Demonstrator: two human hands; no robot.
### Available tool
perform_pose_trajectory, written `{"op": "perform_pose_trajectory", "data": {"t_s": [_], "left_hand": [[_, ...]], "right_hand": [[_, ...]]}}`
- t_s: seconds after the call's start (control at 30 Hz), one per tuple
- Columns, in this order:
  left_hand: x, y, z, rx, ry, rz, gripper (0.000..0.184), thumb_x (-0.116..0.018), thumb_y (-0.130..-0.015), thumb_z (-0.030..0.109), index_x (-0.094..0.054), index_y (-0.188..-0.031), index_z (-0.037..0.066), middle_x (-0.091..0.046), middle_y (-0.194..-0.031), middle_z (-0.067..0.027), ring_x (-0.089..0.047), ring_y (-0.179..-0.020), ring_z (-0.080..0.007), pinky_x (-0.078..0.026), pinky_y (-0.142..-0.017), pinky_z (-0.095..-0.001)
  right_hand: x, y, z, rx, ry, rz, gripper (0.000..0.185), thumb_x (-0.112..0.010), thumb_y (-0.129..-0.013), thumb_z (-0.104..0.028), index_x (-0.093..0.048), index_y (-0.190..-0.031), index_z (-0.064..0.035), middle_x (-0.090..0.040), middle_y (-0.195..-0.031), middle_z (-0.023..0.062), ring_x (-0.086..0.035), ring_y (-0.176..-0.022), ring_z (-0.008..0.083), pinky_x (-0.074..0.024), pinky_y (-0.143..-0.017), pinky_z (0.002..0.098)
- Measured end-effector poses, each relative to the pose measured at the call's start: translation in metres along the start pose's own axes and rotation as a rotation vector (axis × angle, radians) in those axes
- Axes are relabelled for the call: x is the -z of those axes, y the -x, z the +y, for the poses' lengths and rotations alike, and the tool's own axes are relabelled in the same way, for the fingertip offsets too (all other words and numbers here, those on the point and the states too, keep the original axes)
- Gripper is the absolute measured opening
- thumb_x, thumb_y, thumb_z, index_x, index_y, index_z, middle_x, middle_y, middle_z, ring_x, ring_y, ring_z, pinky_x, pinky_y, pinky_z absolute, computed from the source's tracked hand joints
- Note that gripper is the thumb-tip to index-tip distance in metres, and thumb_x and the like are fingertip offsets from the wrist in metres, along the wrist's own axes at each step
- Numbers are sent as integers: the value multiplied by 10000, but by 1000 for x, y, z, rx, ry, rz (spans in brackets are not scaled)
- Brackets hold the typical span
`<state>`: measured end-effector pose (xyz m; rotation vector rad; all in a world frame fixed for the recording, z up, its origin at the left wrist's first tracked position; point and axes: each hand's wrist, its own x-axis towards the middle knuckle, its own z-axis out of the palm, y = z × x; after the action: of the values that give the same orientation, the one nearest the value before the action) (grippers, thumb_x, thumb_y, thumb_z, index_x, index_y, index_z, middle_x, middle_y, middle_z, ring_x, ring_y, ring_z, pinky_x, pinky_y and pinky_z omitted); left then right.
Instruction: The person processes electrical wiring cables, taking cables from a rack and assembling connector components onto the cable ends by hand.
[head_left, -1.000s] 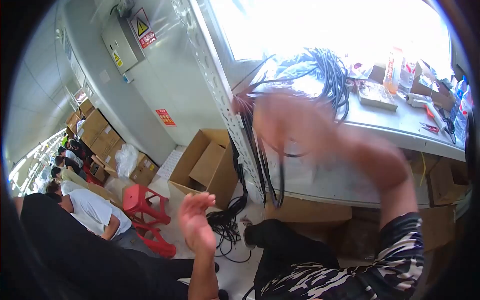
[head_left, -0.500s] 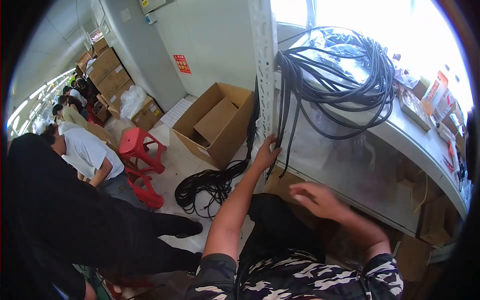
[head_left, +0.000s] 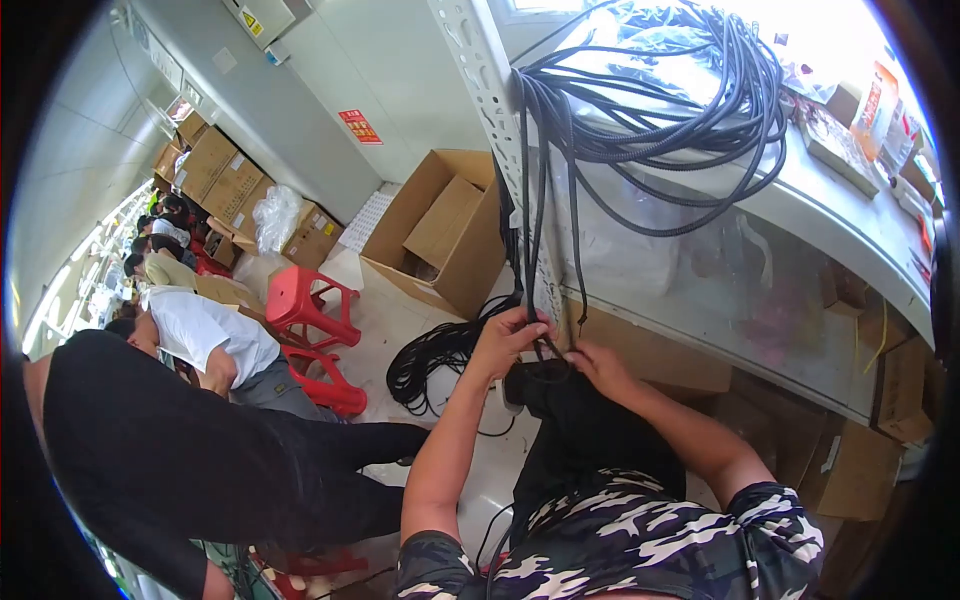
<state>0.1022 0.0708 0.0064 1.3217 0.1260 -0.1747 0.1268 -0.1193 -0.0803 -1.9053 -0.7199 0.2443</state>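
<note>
A large bundle of black cables (head_left: 740, 130) lies over the edge of the white workbench (head_left: 830, 215), with several strands hanging down beside the perforated metal post (head_left: 484, 85). My left hand (head_left: 505, 342) is closed round the lower part of the hanging strands. Close to its right, my right hand (head_left: 598, 370) pinches a cable end or loop below the bench edge. A small loop of cable shows between the two hands. One separate strand hangs just above my right hand.
An open cardboard box (head_left: 435, 235) stands on the floor behind a pile of black cable (head_left: 430, 365). Red stools (head_left: 310, 305) are at the left, near a person in black (head_left: 190, 440) and a person in a white shirt (head_left: 215, 335). More boxes (head_left: 865, 470) sit under the bench.
My right hand has come down from the bench to the hanging strands. My left hand has moved from low at the left to hold them. The cable bundle now shows more fully.
</note>
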Motion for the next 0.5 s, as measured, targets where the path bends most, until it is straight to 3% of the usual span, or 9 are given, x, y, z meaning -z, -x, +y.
{"op": "perform_pose_trajectory", "data": {"t_s": [0.07,0.13,0.2,0.27,0.3,0.37,0.43,0.47,0.5], "left_hand": [[14,1,-1,-59,-23,-23,122,-533,-826,63,-550,-931,3,-599,-811,-56,-585,-757,-143,-468,-626,-259],[32,1,-4,-140,-166,85,137,-507,-842,72,-536,-953,-2,-596,-796,-54,-583,-745,-140,-458,-649,-245],[47,1,-3,-222,-200,252,193,-517,-833,73,-514,-1000,-23,-602,-809,-64,-583,-729,-153,-450,-693,-248],[47,5,2,-430,-730,566,263,-538,-806,69,-493,-1043,-36,-584,-925,-120,-571,-835,-227,-437,-766,-297],[40,11,3,-633,-1149,722,320,-541,-769,29,-474,-1074,-40,-522,-1056,-170,-509,-971,-303,-396,-848,-332],[-17,32,17,-762,-1108,548,376,-555,-739,32,-457,-1097,-25,-474,-1116,-191,-447,-1054,-341,-356,-900,-366],[-89,57,27,-1040,-1056,25,506,-658,-642,103,-458,-1096,3,-472,-1124,-184,-453,-1049,-358,-330,-920,-438],[-117,66,30,-1031,-1078,-282,567,-693,-602,118,-452,-1104,11,-474,-1112,-180,-459,-1039,-359,-341,-911,-441],[-143,70,35,-1090,-986,-471,579,-680,-635,181,-431,-1132,20,-494,-1055,-164,-487,-979,-336,-381,-857,-416]], "right_hand": [[11,14,8,-77,67,7,228,-484,-860,-200,-530,-983,-13,-585,-768,91,-562,-704,162,-443,-648,307],[39,33,-5,-216,-354,128,243,-421,-893,-212,-532,-966,-8,-579,-758,77,-560,-698,156,-436,-618,307],[76,55,-32,-235,-314,262,246,-378,-907,-187,-519,-991,-3,-564,-739,71,-549,-683,150,-434,-615,296],[100,83,-23,-239,-685,382,236,-378,-897,-156,-501,-1030,-4,-562,-783,90,-540,-651,170,-439,-644,290],[107,91,-31,-231,-686,396,236,-378,-897,-156,-501,-1030,-4,-562,-783,90,-540,-651,170,-439,-644,290],[125,106,-81,267,377,541,228,-425,-858,-118,-489,-1047,-9,-553,-861,133,-552,-710,242,-446,-668,329],[123,120,-105,58,299,105,246,-475,-812,-104,-492,-1040,-16,-534,-951,180,-533,-851,342,-446,-714,387],[108,123,-99,26,268,21,252,-485,-800,-105,-494,-1040,-27,-530,-960,188,-513,-893,361,-440,-735,402],[92,125,-88,-3,236,-61,259,-495,-789,-106,-495,-1039,-38,-526,-968,197,-493,-934,380,-435,-756,418]]}}
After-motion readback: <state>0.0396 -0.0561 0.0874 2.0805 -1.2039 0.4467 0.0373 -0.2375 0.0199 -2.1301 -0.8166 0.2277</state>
